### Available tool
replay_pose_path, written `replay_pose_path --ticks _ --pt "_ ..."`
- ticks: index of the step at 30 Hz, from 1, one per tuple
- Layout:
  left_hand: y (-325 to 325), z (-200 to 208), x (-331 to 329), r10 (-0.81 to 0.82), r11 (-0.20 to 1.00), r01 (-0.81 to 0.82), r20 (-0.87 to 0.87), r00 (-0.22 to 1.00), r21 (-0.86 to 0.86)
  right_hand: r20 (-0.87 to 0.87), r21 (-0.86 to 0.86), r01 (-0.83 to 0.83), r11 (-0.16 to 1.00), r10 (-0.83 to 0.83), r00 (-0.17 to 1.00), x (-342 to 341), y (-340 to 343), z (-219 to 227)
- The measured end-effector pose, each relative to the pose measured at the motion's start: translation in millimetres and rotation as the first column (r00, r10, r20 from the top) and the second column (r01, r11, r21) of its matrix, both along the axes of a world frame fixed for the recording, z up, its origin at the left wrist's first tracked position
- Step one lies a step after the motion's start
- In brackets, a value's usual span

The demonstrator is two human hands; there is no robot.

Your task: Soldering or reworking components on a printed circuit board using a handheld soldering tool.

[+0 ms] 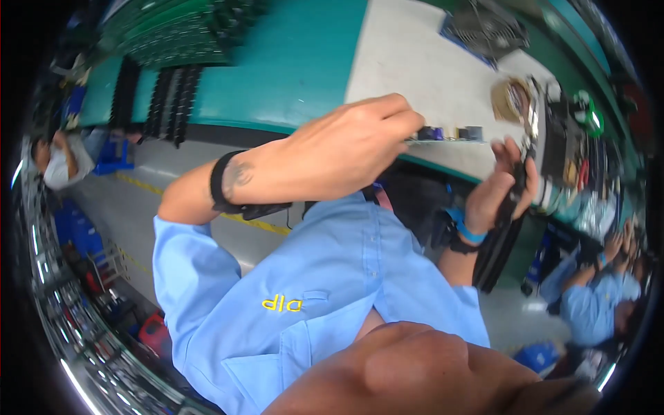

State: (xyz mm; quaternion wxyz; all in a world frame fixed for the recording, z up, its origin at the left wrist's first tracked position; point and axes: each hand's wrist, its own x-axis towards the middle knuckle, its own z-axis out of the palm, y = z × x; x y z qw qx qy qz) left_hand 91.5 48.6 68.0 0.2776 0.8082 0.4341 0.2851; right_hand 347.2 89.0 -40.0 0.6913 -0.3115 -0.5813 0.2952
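My left hand (pixel 360 146) reaches over the edge of the bench, its thumb and fingers pinched at one end of a small circuit board (pixel 456 140). The board is seen nearly edge-on, with dark, purple and yellowish parts standing on it. A black band is round my left wrist. To the right of the board, my right hand (pixel 499 190) is curled round a dark, slim object (pixel 513 197) whose kind I cannot make out. On that wrist are a blue band and a black one.
A white sheet (pixel 408 59) covers part of the green bench mat (pixel 277 83). On the bench are a tape roll (pixel 510 102), a fan (pixel 486 29), green boards (pixel 173 34) and black strips (pixel 173 97). Other people sit at left (pixel 59 162) and right (pixel 595 301).
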Motion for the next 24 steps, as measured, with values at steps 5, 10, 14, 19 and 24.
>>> replay_pose_path --ticks 5,10,14,19,24 --pt "-22 3 21 0.031 0.995 -0.009 -0.228 0.973 0.096 0.102 0.035 -0.207 0.978 0.203 0.974 -15 -11 3" --pt "-30 0 31 0.072 0.984 -0.014 -0.322 0.944 0.179 -0.031 -0.073 -0.355 0.932 0.354 0.935 -10 -20 -4" --pt "-38 -9 39 0.099 0.966 -0.008 -0.343 0.934 0.257 -0.046 -0.029 -0.412 0.910 0.411 0.910 -8 -19 -6" --pt "-45 -22 39 0.122 0.929 0.025 -0.371 0.921 0.369 -0.012 0.013 -0.445 0.895 0.446 0.895 -5 -25 -9" --pt "-45 -24 39 0.143 0.946 -0.044 -0.291 0.946 0.322 -0.035 -0.010 -0.465 0.885 0.464 0.885 -5 -30 -9"
